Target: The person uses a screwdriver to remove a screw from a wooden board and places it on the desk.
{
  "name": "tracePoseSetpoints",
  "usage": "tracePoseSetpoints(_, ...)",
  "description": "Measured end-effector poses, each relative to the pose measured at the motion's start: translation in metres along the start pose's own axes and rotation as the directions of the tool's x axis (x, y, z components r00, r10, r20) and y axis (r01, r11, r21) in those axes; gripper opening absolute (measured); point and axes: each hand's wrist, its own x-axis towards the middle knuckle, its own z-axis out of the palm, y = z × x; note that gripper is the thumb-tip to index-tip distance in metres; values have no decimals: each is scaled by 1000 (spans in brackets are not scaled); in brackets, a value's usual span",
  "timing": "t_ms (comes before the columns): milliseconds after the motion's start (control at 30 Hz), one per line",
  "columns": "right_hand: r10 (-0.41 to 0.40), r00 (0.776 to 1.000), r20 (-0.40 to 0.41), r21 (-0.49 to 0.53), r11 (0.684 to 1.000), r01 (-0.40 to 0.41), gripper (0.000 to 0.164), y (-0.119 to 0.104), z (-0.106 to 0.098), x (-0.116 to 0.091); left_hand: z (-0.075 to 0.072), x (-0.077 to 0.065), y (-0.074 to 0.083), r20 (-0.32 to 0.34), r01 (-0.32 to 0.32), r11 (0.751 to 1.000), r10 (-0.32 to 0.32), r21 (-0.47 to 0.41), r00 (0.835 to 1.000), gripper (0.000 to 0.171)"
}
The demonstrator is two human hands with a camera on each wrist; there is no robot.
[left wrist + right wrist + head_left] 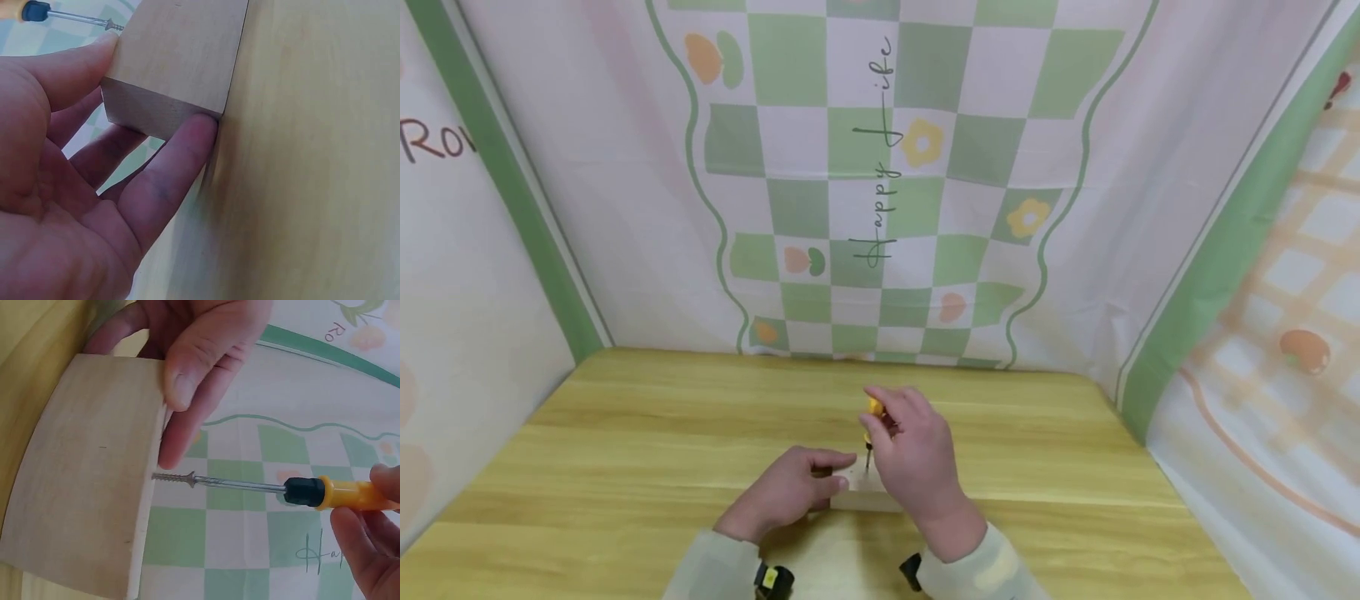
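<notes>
A pale wooden block [867,501] lies on the table in front of the person. My left hand [790,486] grips its left end, thumb near the top edge and fingers around the end and far side. Above the block, my right hand [921,454] pinches the yellow handle of a screwdriver [340,494] between thumb and fingers. The screwdriver stands upright over the block, its metal shaft pointing down. Its tip meets the head of a screw [175,479], whose point is at the block's upper face while most of its thread stays exposed.
The wood-grain table [647,442] extends around both hands. Behind it hangs a green-and-white checkered cloth [865,208] with lettering, and patterned curtains stand at the left and right sides. Black wrist devices [773,580] show below the sleeves.
</notes>
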Motion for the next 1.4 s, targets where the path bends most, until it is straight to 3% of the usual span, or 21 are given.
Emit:
tracePoseSetpoints(133, 61, 992, 109, 58, 996, -68, 25, 2, -6, 4, 0, 0, 0, 0, -5, 1000, 5, 14, 1000, 38)
tracePoseSetpoints(267, 202, 941, 269, 201, 944, -261, 28, 8, -12, 9, 0, 0, -1, -8, 0, 1000, 1, 30, 1000, 38)
tracePoseSetpoints(367, 272, 916, 295, 223, 913, -343, 30, 11, -14, 10, 0, -1, 0, -7, 7, 1000, -7, 21, 1000, 37)
tracePoseSetpoints(500, 256, 950, 181, 134, 950, -282, 29, 12, -9, 5, 1, -3, 1, -3, 8, 1000, -8, 6, 1000, 36)
tracePoseSetpoints(633, 130, 991, 37, 26, 991, -131, 30, 9, -2, 1, 1, -2, 2, -12, 8, 1000, -8, 13, 1000, 35)
tracePoseSetpoints(733, 35, 999, -24, -13, 999, -35, 30, 7, 0, 1, 1, 0, 1, -13, 11, 1000, -11, 10, 1000, 35)
tracePoseSetpoints(833, -6, 1000, -21, -11, 1000, 6, 30, 7, -1, 2, 1, 0, 1, -9, 8, 1000, -8, 6, 1000, 35)
tracePoseSetpoints(967, 4, 995, 98, 119, 993, -15, 32, 13, -8, 6, 1, 0, 1, -2, 2, 1000, -2, 6, 1000, 37)
tracePoseSetpoints(1133, 47, 966, 253, 317, 940, -129, 33, 20, -13, 9, 0, 0, 1, -5, 9, 1000, -8, 16, 1000, 38)
tracePoseSetpoints(1233, 98, 962, 254, 310, 934, -177, 32, 19, -12, 7, 0, 0, 1, -9, 3, 1000, -3, 17, 1000, 38)
tracePoseSetpoints(1400, 188, 969, 160, 223, 949, -221, 31, 10, -7, 5, 1, -1, 2, -12, -4, 1000, 5, 27, 1000, 37)
